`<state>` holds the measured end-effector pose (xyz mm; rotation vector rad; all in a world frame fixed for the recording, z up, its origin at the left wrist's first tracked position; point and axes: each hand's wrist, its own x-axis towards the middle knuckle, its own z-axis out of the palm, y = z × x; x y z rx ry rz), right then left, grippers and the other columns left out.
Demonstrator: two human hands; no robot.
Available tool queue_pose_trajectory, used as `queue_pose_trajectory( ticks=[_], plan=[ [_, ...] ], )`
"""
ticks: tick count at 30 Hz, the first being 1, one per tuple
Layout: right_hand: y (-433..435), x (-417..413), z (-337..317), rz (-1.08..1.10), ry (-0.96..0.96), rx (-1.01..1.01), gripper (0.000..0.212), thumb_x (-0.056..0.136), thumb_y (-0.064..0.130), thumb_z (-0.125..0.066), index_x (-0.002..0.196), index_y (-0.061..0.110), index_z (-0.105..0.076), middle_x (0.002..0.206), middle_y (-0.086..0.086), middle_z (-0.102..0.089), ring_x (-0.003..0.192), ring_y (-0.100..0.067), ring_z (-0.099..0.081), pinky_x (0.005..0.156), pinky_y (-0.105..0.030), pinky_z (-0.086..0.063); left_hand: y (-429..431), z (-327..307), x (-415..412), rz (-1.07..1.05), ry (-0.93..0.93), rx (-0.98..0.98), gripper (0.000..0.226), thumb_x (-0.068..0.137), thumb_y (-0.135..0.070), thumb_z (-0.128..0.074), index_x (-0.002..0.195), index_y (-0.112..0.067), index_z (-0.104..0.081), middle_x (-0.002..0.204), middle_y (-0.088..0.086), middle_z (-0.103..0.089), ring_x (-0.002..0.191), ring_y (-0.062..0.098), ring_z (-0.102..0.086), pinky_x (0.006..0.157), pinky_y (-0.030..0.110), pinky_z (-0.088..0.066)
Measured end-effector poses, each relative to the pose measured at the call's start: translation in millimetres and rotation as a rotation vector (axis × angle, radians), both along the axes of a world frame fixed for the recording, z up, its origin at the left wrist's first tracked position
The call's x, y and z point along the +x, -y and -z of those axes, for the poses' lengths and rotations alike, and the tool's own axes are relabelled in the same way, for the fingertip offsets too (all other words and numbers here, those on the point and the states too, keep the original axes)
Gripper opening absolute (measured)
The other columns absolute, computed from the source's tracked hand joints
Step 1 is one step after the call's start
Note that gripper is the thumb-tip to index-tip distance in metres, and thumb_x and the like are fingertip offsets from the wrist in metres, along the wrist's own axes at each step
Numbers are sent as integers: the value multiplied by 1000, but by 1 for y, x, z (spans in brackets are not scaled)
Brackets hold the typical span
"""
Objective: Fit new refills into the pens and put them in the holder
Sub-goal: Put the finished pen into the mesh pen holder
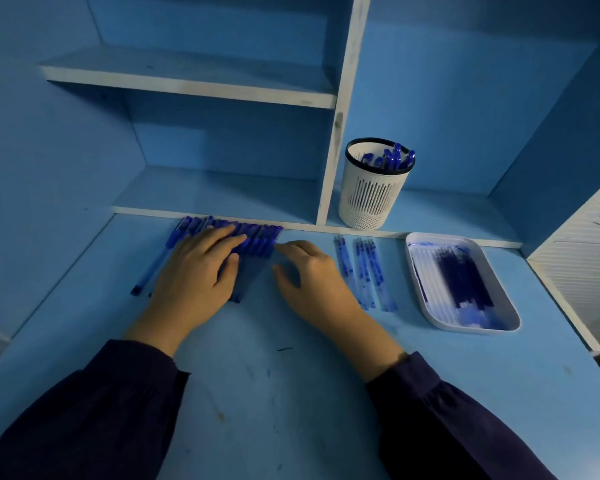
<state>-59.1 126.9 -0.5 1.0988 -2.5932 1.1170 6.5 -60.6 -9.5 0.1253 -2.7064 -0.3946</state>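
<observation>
A row of several blue capped pens [257, 237] lies on the blue desk against the shelf's front lip. My left hand [198, 271] rests flat on top of the row, fingers straight. My right hand [309, 275] hovers just right of the row, fingers relaxed and spread, holding nothing. Several thin refills [364, 271] lie side by side further right. A white tray [513, 317] at the right holds several dark blue refills. The white slotted pen holder [368, 199] stands on the low shelf with several blue pens in it.
A white upright divider [333, 161] stands just left of the holder, with a shelf board [194, 88] higher up on the left. Blue walls close in both sides. A white slatted panel [582, 251] borders the desk at the right.
</observation>
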Motion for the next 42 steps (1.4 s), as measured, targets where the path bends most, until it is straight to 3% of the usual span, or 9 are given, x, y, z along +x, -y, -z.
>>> queue_pose_trajectory(
  ticks=[7,11,16,21,27,35,38,42],
  plan=[
    [11,-1,9,-72,-83,83,32,92,16,-56,122,14,-65,116,-10,-59,107,-27,-56,89,-38,-51,2,3,-1,-73,174,23,74,90,-53,-12,148,-22,-45,159,-3,-35,150,22,-25,122,43,-18],
    [6,-2,6,-35,-65,27,23,91,12,-56,110,11,-69,107,-9,-60,98,-26,-60,83,-36,-51,1,4,-1,-80,208,57,65,94,-47,-20,152,-26,-39,162,-6,-27,152,18,-17,124,40,-12],
    [9,1,0,50,0,-46,21,89,17,-65,107,7,-70,99,-9,-63,86,-21,-62,78,-15,-43,2,2,-1,-76,205,95,63,94,-45,-24,152,-26,-39,162,-7,-28,152,18,-17,124,39,-11],
    [14,3,4,79,6,18,22,80,13,-69,101,7,-72,95,-12,-60,83,-29,-61,76,-34,-52,1,2,-1,-71,204,100,56,99,-43,-28,152,-27,-39,162,-7,-28,152,18,-16,124,39,-9],
    [14,5,-2,150,73,35,16,80,21,-71,89,8,-66,88,-8,-56,73,-23,-56,70,-28,-48,0,-1,-1,-71,205,101,48,105,-33,-38,153,-26,-36,163,-7,-25,153,18,-14,124,38,-8],
    [-1,4,-5,196,168,72,18,79,1,-63,95,9,-67,86,-6,-55,71,-21,-56,57,-6,-35,0,-1,-1,-65,182,119,47,105,-32,-41,152,-24,-40,162,-5,-28,152,20,-17,124,40,-11],
    [-7,3,-9,205,236,52,18,82,3,-61,95,13,-68,86,-6,-63,75,-20,-60,56,-6,-37,1,-1,0,-58,161,112,46,105,-34,-38,150,-24,-42,161,-4,-30,152,21,-20,124,42,-13],
    [-20,5,-16,219,469,-112,17,87,7,-62,96,19,-70,83,1,-69,67,-7,-62,56,-6,-43,-8,-9,4,4,-39,147,46,99,-37,-38,140,-23,-56,151,-5,-47,142,16,-39,116,35,-33]
  ],
)
